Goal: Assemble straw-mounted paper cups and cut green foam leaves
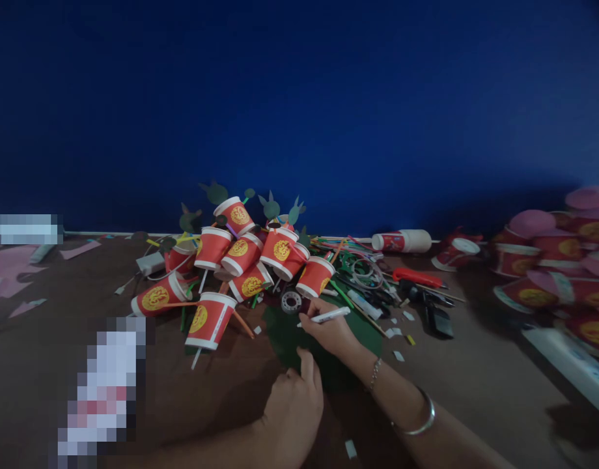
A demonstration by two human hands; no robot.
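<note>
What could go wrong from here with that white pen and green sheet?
The left hand is at the near edge of the green sheet; the sheet might slip under the white pen in the right hand. Nearby, the piled red cups could topple if bumped.

The brown worktop (426,417) looks matt. Along its back edge, paper cups (284,251) show smooth printed sides; toward its left edge lies matt pink paper (11,270). Mid-worktop, the green sheet (284,342) looks like matt paper, the marker (331,315) smooth plastic. The bangle (432,410) is shiny metal; near the right edge, the power strip (570,368) is smooth plastic.
</note>
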